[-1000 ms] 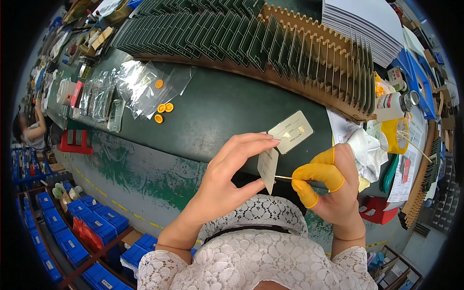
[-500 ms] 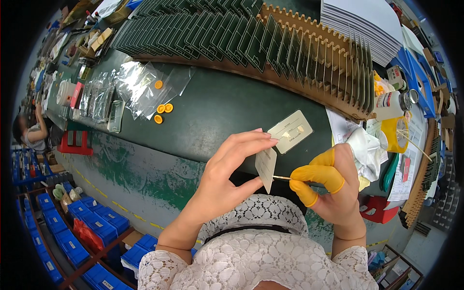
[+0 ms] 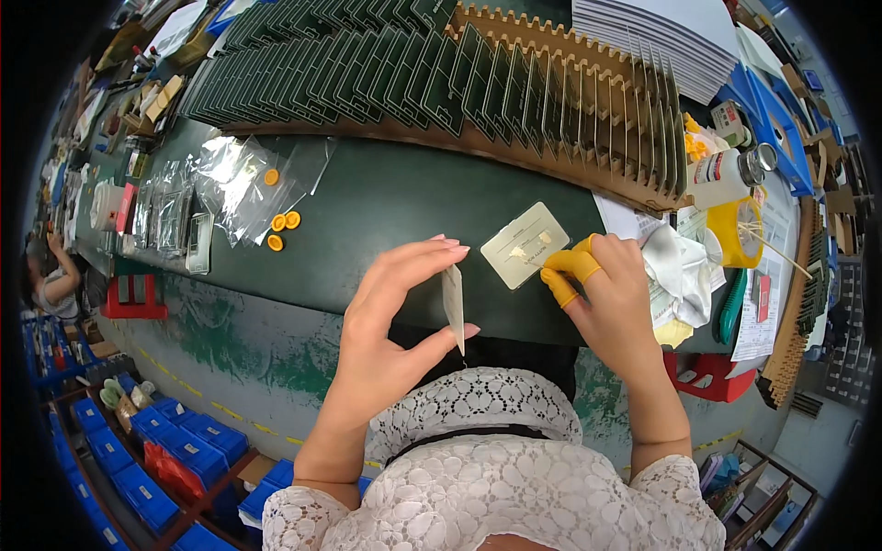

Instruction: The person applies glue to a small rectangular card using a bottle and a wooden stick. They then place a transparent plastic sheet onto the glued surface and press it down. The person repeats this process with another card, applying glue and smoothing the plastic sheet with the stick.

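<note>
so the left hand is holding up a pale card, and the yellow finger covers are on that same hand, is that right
Not quite: the yellow finger covers are on the right hand, as the head view shows. The left hand is indeed holding up a pale card.

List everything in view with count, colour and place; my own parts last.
Workbench: one, dark green, centre
Held card: one, pale, in left grip
Flat card: one, cream, on workbench
Thin stick: one, pale, in right grip
Boards: many, dark green, in slotted racks
Slotted racks: count unclear, brown, workbench's far side
Paper stack: one, white, upper right
Rings: four, yellow, workbench's left
Plastic bags: several, clear, workbench's left
Bottle: one, whitish, right
Stick pot: one, yellow, right
Cloth: one, white, right
Stools: two, red, left and right
Bins: many, blue, lower left
Other person: one, light top, far left
Edge clutter: many, mixed, indistinct
Lace top: one, white, bottom
Left grip: one, bare, centre
Right grip: one, yellow finger covers, centre right
</note>
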Demonstrator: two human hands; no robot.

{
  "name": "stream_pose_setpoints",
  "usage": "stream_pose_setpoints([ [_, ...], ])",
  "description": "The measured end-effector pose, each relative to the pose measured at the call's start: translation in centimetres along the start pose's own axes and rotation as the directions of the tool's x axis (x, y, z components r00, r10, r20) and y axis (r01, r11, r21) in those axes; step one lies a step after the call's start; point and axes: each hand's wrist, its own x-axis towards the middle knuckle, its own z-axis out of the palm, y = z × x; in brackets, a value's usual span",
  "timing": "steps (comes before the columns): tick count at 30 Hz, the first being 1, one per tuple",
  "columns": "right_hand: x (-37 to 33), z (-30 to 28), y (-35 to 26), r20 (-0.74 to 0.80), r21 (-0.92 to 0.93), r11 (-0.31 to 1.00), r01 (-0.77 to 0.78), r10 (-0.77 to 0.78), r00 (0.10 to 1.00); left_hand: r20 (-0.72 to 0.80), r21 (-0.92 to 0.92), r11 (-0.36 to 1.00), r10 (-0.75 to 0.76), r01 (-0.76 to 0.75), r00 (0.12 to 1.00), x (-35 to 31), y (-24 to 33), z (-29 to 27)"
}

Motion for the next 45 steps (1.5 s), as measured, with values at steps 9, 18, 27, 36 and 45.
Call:
stream_pose_setpoints([
  [9,0.5,0.7,0.1,0.014,-0.038,0.999,-0.005,0.005,1.000,0.005,0.005,1.000,-0.005,0.005,1.000,0.0,0.0,0.1],
  [18,0.9,-1.3,-1.2,-0.048,0.280,0.947,-0.157,0.177,0.983,0.014,0.016,1.000,0.008,-0.008,1.000,0.2,0.3,0.0],
  [27,1.7,-4.0,-4.5,-0.032,0.506,0.862,-0.006,0.026,0.999,0.050,0.049,0.999,0.018,-0.021,0.999,0.1,0.9,0.1],
  [36,1.9,-3.8,-4.6,-0.075,0.446,0.893,0.066,-0.036,0.996,0.049,0.055,0.998,0.005,-0.007,0.999,0.0,1.2,0.3],
  [45,2.1,-3.7,-4.5,-0.081,0.425,0.900,0.096,-0.068,0.994,0.051,0.057,0.998,0.002,-0.005,0.999,-0.1,1.1,0.3],
])
